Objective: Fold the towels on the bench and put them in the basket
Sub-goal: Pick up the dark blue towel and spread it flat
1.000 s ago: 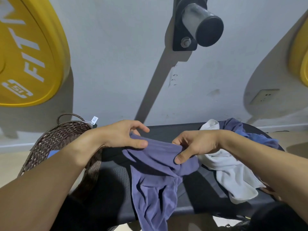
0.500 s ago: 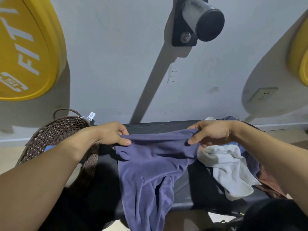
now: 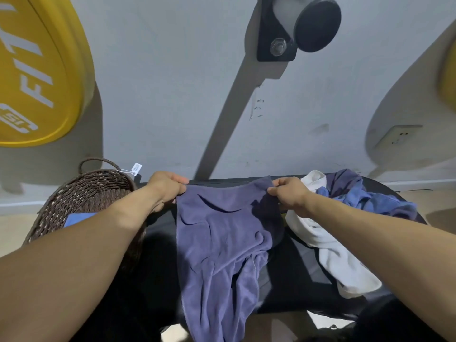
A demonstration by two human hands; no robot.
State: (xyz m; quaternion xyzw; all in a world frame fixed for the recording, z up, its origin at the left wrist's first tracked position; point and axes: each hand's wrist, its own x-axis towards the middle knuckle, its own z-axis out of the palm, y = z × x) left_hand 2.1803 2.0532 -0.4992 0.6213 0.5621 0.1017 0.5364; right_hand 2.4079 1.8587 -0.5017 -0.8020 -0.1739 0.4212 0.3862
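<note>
one head-worn wide-angle view, close above the tabletop (image 3: pixel 283 275), facing forward and down toward the wall (image 3: pixel 172 95).

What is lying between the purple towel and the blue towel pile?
In the head view, a crumpled white towel lies on the black bench between the purple towel and blue towel pile.

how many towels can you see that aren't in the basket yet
3, at least: the purple towel held up by both hands over the bench, the white towel crumpled to its right, and a blue towel bunched behind that. More may be buried in that pile.
</note>
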